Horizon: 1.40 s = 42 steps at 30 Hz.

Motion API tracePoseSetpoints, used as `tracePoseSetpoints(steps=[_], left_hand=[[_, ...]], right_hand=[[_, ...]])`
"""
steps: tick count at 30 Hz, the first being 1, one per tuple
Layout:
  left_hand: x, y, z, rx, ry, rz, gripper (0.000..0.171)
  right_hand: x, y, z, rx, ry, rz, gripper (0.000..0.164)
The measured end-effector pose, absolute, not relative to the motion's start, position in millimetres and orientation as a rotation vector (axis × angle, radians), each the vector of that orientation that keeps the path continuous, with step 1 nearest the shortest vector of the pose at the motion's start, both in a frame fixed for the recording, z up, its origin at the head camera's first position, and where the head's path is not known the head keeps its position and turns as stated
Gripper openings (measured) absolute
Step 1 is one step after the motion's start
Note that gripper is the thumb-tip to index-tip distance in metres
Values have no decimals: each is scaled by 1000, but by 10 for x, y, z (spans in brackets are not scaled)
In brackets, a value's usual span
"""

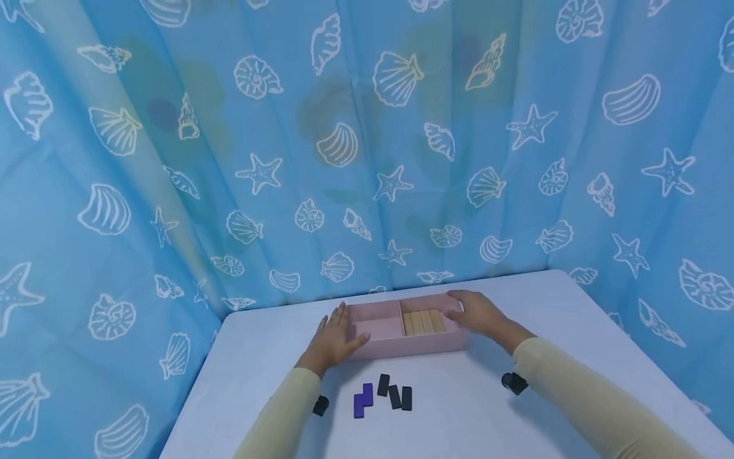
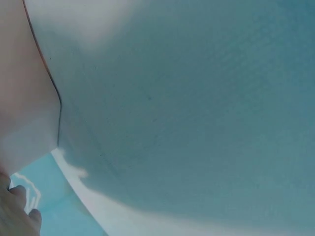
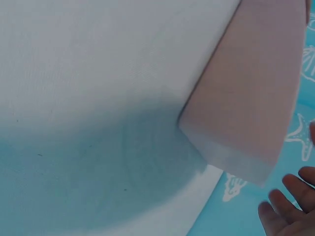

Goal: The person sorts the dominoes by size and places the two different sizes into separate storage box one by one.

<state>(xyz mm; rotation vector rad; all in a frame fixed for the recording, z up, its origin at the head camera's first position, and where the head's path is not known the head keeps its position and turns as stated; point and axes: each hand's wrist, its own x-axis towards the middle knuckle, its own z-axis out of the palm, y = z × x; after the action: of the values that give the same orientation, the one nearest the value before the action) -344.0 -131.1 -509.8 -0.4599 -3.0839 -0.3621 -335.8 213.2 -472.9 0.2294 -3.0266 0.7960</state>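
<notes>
A pink box (image 1: 415, 346) with a divider stands near the back of the white table. Several light wooden blocks (image 1: 423, 322) lie side by side in its right compartment; the left one shows only its pink floor. My left hand (image 1: 331, 341) is at the box's left end, fingers extended and thumb over the front rim. At the right end, my right hand (image 1: 478, 312) reaches over the corner with its fingers fairly straight. The right wrist view shows those fingers (image 3: 281, 204) spread beside the box's end wall. Left fingertips (image 2: 18, 192) show near the box corner in the left wrist view.
Two purple blocks (image 1: 359, 405) touch on the table in front of the box. To their right lie three black blocks (image 1: 394, 396). A blue curtain (image 1: 355, 159) with white shells hangs behind the table (image 1: 459, 414) and on both sides.
</notes>
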Motion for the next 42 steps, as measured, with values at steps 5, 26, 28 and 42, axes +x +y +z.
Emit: tracePoseSetpoints(steps=[5,26,28,42], left_hand=[[-3388,-1331,-5187,-518,-3071,-319,97],[-3401,-1374,-5160,-450,-3008,-657,103],[-3344,-1396,-5171,-411,-3017,-750,106],[-2828,-1725,-5204,-448,-2953,-785,63]], right_hand=[[-3323,2096,-4874,236,-3068,602,98],[-3509,2034,-5096,363,-3011,442,110],[-3523,2039,-5105,389,-3016,375,110],[-3588,1997,-5169,437,-3034,302,105]])
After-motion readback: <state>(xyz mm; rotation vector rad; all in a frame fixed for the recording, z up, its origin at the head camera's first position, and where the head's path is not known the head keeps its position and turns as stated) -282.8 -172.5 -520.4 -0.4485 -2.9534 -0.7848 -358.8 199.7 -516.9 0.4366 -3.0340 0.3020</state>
